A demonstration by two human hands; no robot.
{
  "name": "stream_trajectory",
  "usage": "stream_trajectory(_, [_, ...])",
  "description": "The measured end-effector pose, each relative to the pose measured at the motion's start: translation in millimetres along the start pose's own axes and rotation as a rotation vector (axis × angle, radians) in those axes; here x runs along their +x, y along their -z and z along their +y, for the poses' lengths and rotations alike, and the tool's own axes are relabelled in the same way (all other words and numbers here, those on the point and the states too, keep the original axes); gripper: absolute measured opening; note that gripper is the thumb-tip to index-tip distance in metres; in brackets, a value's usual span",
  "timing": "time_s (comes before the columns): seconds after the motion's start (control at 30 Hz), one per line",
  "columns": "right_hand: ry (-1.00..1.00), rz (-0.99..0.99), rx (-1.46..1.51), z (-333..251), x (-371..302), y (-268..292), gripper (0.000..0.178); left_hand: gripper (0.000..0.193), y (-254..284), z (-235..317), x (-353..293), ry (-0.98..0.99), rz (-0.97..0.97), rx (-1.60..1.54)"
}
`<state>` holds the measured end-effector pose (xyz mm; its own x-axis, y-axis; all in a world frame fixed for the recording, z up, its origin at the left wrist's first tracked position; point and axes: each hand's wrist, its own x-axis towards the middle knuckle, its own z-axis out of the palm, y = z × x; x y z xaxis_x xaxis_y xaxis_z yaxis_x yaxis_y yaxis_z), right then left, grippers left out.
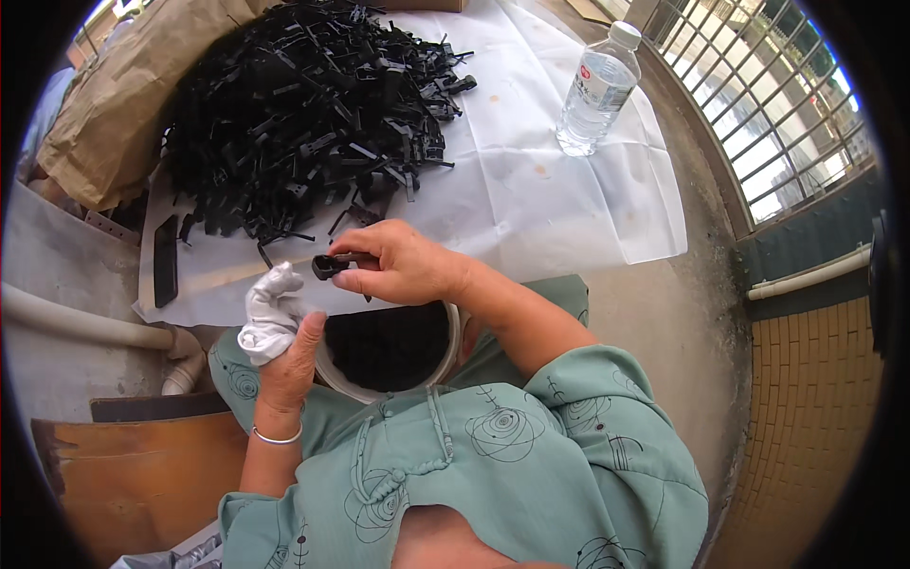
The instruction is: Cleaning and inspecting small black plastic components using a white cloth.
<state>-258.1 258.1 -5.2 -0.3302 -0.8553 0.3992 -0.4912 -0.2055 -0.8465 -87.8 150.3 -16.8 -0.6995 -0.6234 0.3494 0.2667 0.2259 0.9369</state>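
My right hand (398, 264) pinches a small black plastic part (332, 266) just above a round white bowl (453, 337) that rests in my lap and is filled with dark pieces. My left hand (289, 356) is closed around a crumpled white cloth (270, 313), right beside the black part. A big heap of black plastic strips and clips (303, 109) lies on the white sheet (550, 180) in front of me, beyond both hands.
A clear water bottle (595, 90) stands on the sheet at the right. A black flat phone-like object (165, 259) lies at the sheet's left edge. A brown paper sack (104, 104) is at the upper left, a metal railing (758, 104) at the right, a white pipe (85, 322) at the left.
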Motion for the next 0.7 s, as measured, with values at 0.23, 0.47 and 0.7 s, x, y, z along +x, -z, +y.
stream_trajectory(0.23, [-0.06, -0.317, 0.267, -4, -7, 4, 0.03, 0.034, -1, 3, 14, 0.26, -0.236, -0.159])
stream_trajectory(0.47, [-0.367, 0.352, -0.968, -22, -84, 90, 0.03, 0.026, 5, -63, 33, 0.336, -0.424, 0.179])
stream_trajectory(0.7, [-0.505, 0.612, -0.972, 47, -157, 124, 0.025, 0.025, -7, -91, 33, -0.206, -0.456, 0.786])
